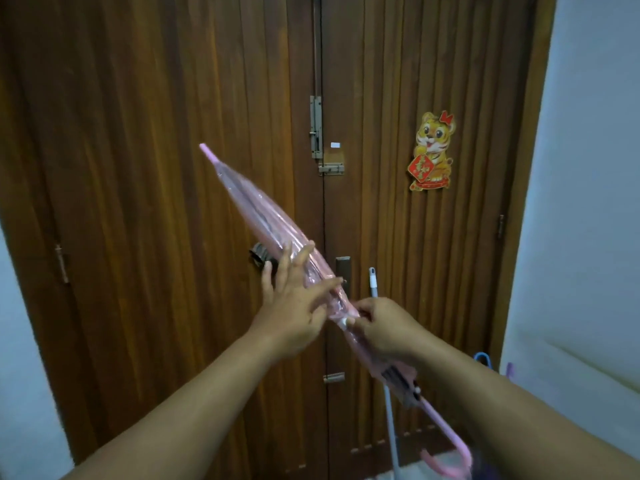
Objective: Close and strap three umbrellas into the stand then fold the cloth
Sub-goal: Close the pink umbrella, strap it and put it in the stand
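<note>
A closed pink see-through umbrella (256,209) slants across the middle of the view, its tip up left and its curved pink handle (453,462) down right. My right hand (384,327) is closed around its rolled canopy at mid-length, pinching the small white strap end. My left hand (294,303) lies against the canopy just above, fingers spread and flat on the plastic. The stand and the cloth are out of view.
A brown wooden double door (156,168) with metal bolts (316,126) fills the background. A tiger sticker (433,150) hangs on its right leaf. A grey mop pole (375,292) leans by the door. A blue hook (483,358) shows against the white wall at right.
</note>
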